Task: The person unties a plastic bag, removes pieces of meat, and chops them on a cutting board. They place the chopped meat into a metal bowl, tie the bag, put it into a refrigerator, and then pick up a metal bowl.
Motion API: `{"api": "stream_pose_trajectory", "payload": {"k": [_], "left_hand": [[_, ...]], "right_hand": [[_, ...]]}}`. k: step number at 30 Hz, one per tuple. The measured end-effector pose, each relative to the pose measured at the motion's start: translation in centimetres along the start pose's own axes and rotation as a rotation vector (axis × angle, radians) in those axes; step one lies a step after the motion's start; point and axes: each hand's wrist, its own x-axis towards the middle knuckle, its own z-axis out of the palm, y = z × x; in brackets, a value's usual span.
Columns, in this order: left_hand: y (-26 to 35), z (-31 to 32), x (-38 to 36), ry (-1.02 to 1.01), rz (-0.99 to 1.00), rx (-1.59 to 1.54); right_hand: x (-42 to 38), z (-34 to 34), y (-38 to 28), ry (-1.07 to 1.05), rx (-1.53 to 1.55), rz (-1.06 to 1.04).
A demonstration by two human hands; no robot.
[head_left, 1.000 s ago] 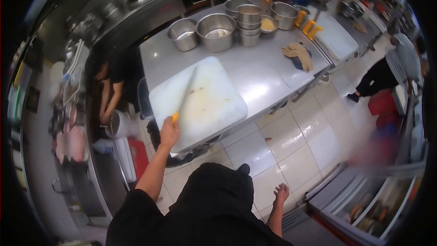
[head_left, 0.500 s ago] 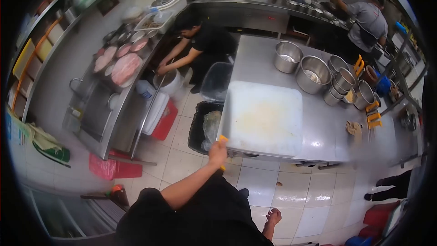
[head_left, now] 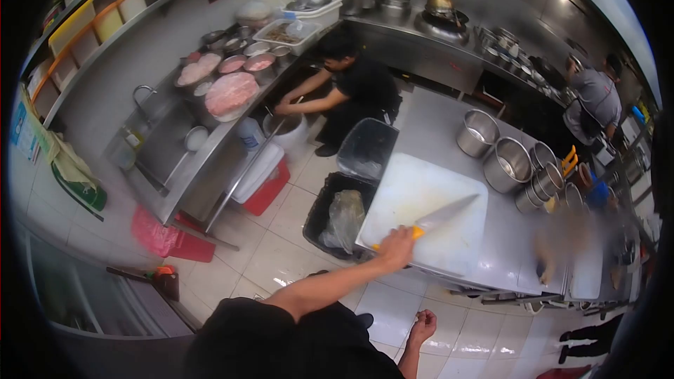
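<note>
My left hand (head_left: pixel 397 249) is closed around the yellow handle of a kitchen knife (head_left: pixel 444 215), at the front edge of a thick white cutting board (head_left: pixel 393 182). The broad, pointed blade lies over the board, its tip toward the far right side. Yellowish stains mark the board's surface, which holds no food. My right hand (head_left: pixel 423 327) hangs low over the tiled floor, away from the table, with its fingers curled in and nothing visible in them.
Steel pots (head_left: pixel 507 165) stand on the steel table (head_left: pixel 432 109). Left of it are a black bin (head_left: pixel 316 221) with plastic bags and a crouching person (head_left: pixel 361 91) reaching into a white bucket (head_left: pixel 286 130). Raw meat (head_left: pixel 232 92) lies by the sink. Another person (head_left: pixel 597 95) works at the stove.
My left hand has moved from beside the board's front left corner to its front edge, bringing the knife blade over the board. My view has turned slightly. The right hand stays low and curled.
</note>
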Motion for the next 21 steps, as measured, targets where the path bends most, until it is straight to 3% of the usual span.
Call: {"api": "stream_pose_trajectory", "payload": {"k": [3, 7, 9, 10, 11, 13, 18, 21], "left_hand": [[-0.3, 3.0, 2.1, -0.054, 0.125, 0.017], [-1.8, 0.5, 1.7, -0.16, 0.291, -0.073], [-4.5, -3.5, -0.9, 0.054, 0.385, -0.252], [-6.9, -5.7, -2.0, 0.059, 0.38, -0.248], [-9.5, -8.0, -2.9, 0.114, 0.364, -0.239], [-15.5, -11.3, -5.0, 0.15, 0.246, -0.228], [-28.8, -19.9, -7.8, 0.22, -0.106, -0.162], [-34.7, -24.6, -8.3, 0.398, -0.224, -0.126]], "right_hand": [[-1.8, 3.5, -3.7, -0.047, -0.122, -0.145], [-6.3, 9.5, -10.7, -0.036, -0.179, -0.136], [-8.0, 13.2, -11.2, -0.039, -0.309, -0.467], [-8.9, 15.3, -13.4, -0.077, -0.356, -0.546], [-9.1, 17.8, -14.8, -0.082, -0.35, -0.547], [-8.9, 22.0, -16.8, -0.111, -0.449, -0.817], [-8.6, 28.5, -19.4, -0.276, -0.406, -0.777], [-8.8, 30.3, -20.3, -0.37, -0.416, -0.691]]}}
